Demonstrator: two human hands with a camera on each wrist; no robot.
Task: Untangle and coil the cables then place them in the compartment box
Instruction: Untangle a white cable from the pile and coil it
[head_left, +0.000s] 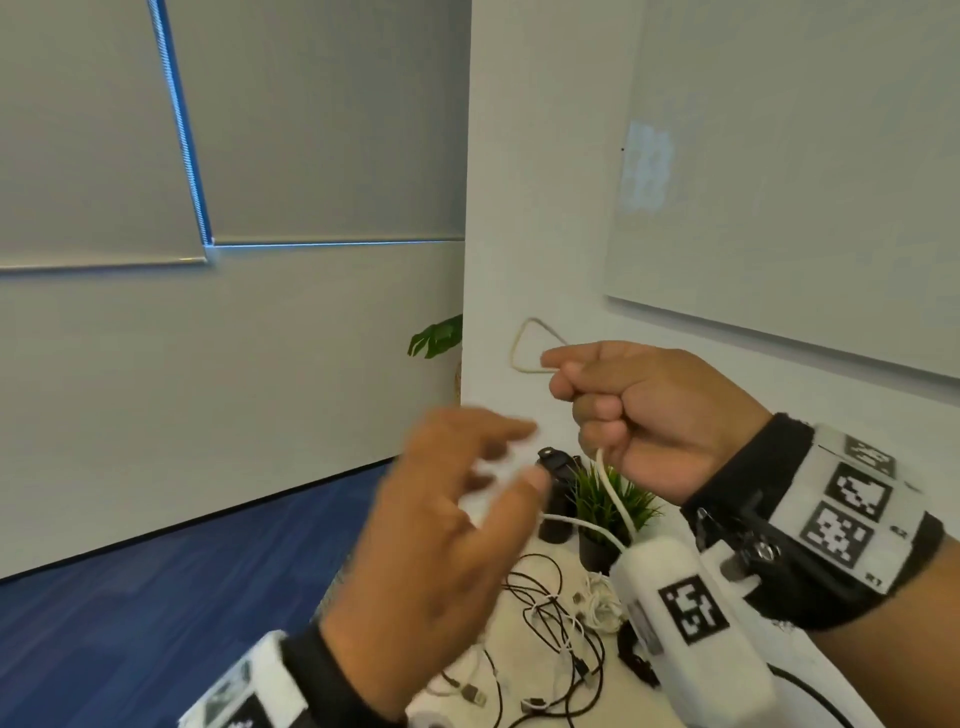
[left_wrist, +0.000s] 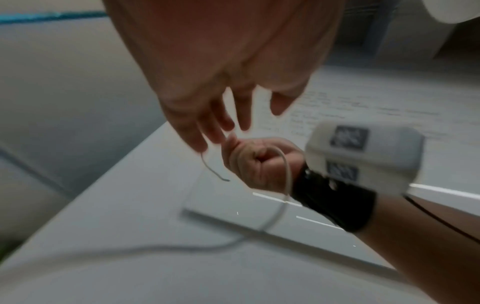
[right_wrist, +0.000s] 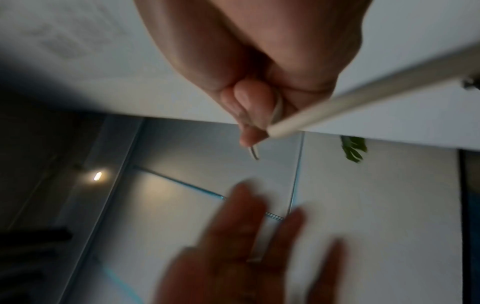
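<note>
My right hand (head_left: 576, 384) is raised in a fist and grips a white cable (head_left: 615, 499), which hangs from the fist toward the table. A thin tan loop (head_left: 523, 339) sticks out between its thumb and forefinger. In the right wrist view my right hand (right_wrist: 252, 115) curls round the white cable (right_wrist: 363, 92). My left hand (head_left: 498, 462) hovers just below and left of it, blurred, fingers spread, holding nothing. A tangle of black and white cables (head_left: 550, 618) lies on the table. The compartment box is out of view.
A small green potted plant (head_left: 608, 504) and a black object (head_left: 556, 499) stand at the back of the white table (head_left: 509, 639). A whiteboard (head_left: 779, 208) hangs on the wall behind. Blue carpet (head_left: 156, 597) lies to the left.
</note>
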